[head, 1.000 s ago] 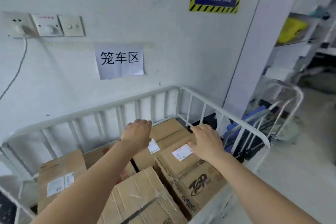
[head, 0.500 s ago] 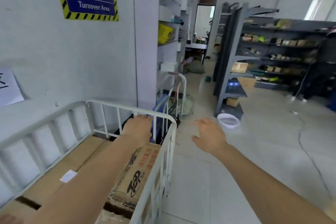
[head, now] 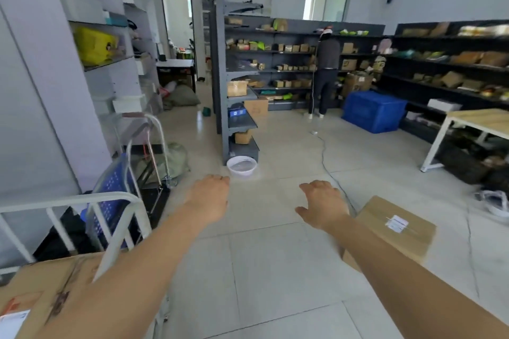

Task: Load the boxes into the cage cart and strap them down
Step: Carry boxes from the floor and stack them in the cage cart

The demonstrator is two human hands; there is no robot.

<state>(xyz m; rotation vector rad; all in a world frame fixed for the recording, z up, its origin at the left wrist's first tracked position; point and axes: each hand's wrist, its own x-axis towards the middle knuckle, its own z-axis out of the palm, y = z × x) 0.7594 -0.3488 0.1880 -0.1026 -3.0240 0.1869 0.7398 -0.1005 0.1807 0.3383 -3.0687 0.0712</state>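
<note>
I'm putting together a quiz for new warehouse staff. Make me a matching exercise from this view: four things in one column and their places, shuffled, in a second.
Things:
1. cardboard box
2. white basin
3. blue crate
4. yellow container

Places:
A. on a shelf at the far left
B. on the floor at the near right
C. on the floor at the foot of the grey shelving unit
D. on the floor beside the standing person

Pairs: 1-B; 2-C; 3-D; 4-A

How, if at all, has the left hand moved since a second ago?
Yes. The left hand moved out of the cage cart, rightward past its end rail, over floor.
</note>
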